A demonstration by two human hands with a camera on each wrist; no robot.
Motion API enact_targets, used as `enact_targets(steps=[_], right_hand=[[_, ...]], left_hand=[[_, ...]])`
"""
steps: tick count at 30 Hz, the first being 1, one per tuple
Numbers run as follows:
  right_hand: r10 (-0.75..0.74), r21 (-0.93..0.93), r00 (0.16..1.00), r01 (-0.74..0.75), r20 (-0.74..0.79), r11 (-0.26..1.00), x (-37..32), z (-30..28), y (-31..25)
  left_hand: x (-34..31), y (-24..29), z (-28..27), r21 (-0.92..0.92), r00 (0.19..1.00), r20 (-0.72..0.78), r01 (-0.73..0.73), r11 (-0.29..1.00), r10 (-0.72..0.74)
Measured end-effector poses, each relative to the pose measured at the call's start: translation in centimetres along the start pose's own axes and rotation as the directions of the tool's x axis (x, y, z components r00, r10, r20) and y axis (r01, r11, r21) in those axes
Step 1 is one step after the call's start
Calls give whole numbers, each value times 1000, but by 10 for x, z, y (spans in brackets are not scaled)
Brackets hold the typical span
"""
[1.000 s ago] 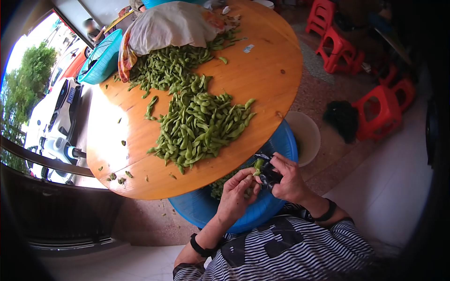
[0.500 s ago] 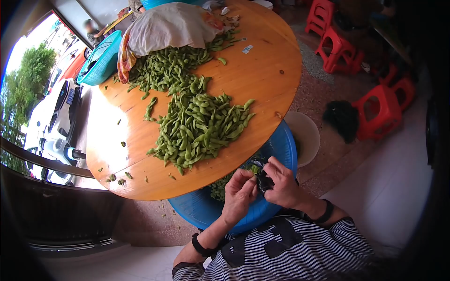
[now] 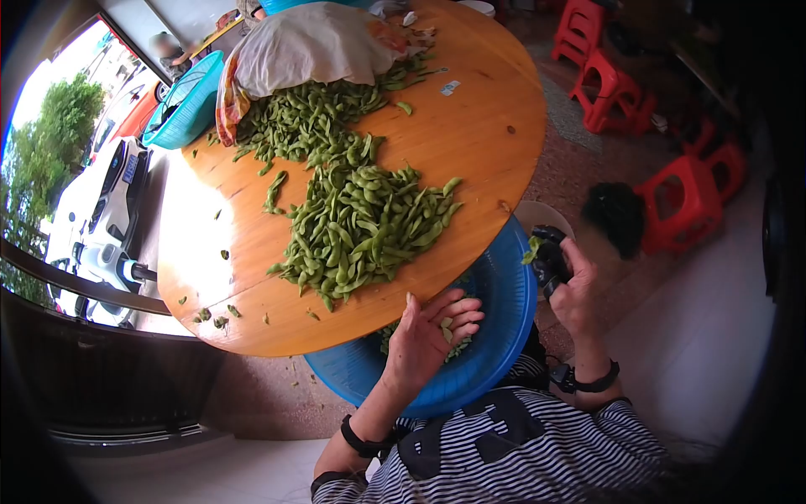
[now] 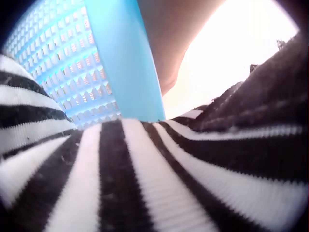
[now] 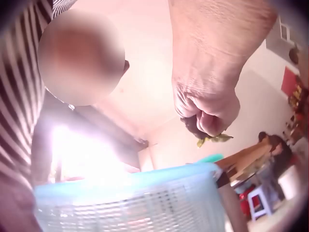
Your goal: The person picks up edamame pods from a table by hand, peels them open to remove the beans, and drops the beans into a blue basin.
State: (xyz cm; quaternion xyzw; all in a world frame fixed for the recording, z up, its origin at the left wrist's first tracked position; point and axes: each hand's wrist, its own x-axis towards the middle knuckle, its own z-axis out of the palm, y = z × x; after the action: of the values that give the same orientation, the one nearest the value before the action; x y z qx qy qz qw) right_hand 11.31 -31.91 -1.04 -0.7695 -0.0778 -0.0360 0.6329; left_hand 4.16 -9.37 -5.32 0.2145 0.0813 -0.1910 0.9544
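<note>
Left hand: the left hand is lying open, fingers spread, low centre of the head view. It's resting on the loose pods inside the blue basket and isn't pinching anything.
Right hand: the right hand is sitting at centre right, fingers curling tight round a dark tool (scissors maybe, can't tell for sure). A green scrap is poking out at the tip, and the right wrist view is showing the same clenched fist.
Basket: it's sitting on the lap, tucking under the near edge of the counter. Probably so whatever is leaving the hands is dropping straight in.
Pod heap: the big pod heap is lying mid-counter, spilling from a sack at the top. I'd guess it's being kept within easy reach.
Right hand's spot: it's hanging out past the basket rim, just by a white bowl peeking from behind the counter. I'm guessing that's keeping the scrap apart from the basket's contents.
Background: red stools are standing at the right.
</note>
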Motion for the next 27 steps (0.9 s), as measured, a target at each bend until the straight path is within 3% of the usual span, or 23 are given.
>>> enact_targets(steps=[1, 3, 7, 8, 9, 10, 11, 13, 14, 15, 16, 17, 18, 19, 20, 21, 22, 23, 25, 26, 27], right_hand=[[-111, -131, 991, 101, -76, 986, 7, -9, 12], [-212, -565, 971, 114, -110, 817, 17, -29, 13], [-85, -719, 987, -40, -137, 694, 27, -64, 47], [-143, -741, 977, -20, -156, 672, 28, -70, 56], [-201, -760, 964, -1, -173, 650, 29, -69, 58], [-146, -751, 970, -52, -195, 659, 30, -70, 52], [-146, -745, 971, -46, -191, 665, 31, -70, 48], [-94, -754, 966, -125, -241, 645, 31, -72, 45], [-101, -743, 960, -134, -262, 655, 31, -75, 51], [-102, -741, 960, -132, -262, 658, 29, -76, 55], [-235, -776, 950, -12, -206, 631, 29, -76, 58], [-363, -803, 921, 105, -144, 587, 28, -76, 59], [-365, -802, 919, 107, -145, 587, 27, -74, 57], [-292, -780, 949, 92, -119, 619, 26, -71, 51], [-217, -757, 972, 75, -89, 649, 25, -67, 44], [-218, -758, 972, 77, -88, 648, 24, -61, 34], [-194, -600, 978, 112, -74, 792, 22, -52, 23], [-172, -414, 983, 134, -55, 900, 21, -43, 13], [-206, -422, 978, 172, -36, 890, 17, -30, 3], [-171, -321, 980, 194, 99, 927, 14, -25, 0], [-148, -217, 961, 199, 233, 956, 12, -18, -4]], left_hand=[[0, 0, 1, -2, 1000, 0, -2, 1000, 2], [1, -1, 7, -32, 1000, -21, -13, 999, 12], [-2, 1, 9, -23, 999, -17, -39, 999, 39], [-6, 2, 8, 378, 998, 7, -57, 924, 59], [-9, 6, 10, 718, 997, 33, -71, 693, 68], [-18, 7, 17, 872, 989, 23, -91, 482, 145], [-25, 13, 23, 875, 988, 18, -89, 476, 152], [-37, 28, 28, 967, 923, 106, -183, 180, 370], [-40, 33, 20, 966, 819, 179, -253, 62, 545], [-43, 44, 20, 980, 726, 192, -174, -94, 660], [-44, 57, 20, 970, 617, 226, -70, -233, 754], [-45, 67, 18, 969, 616, 228, -70, -236, 754], [-45, 76, 13, 943, 592, 270, -3, -333, 759], [-43, 82, 9, 904, 571, 311, 68, -421, 759], [-40, 85, 4, 905, 570, 311, 68, -421, 760], [-38, 87, 0, 831, 568, 399, 109, -546, 720], [-36, 89, -2, 737, 570, 480, 150, -659, 667], [-35, 90, -1, 737, 569, 481, 150, -659, 667], [-35, 89, 1, 518, 614, 573, 242, -821, 543], [-35, 89, 2, 518, 611, 575, 243, -820, 544], [-34, 89, 4, 541, 534, 630, 218, -812, 564]])
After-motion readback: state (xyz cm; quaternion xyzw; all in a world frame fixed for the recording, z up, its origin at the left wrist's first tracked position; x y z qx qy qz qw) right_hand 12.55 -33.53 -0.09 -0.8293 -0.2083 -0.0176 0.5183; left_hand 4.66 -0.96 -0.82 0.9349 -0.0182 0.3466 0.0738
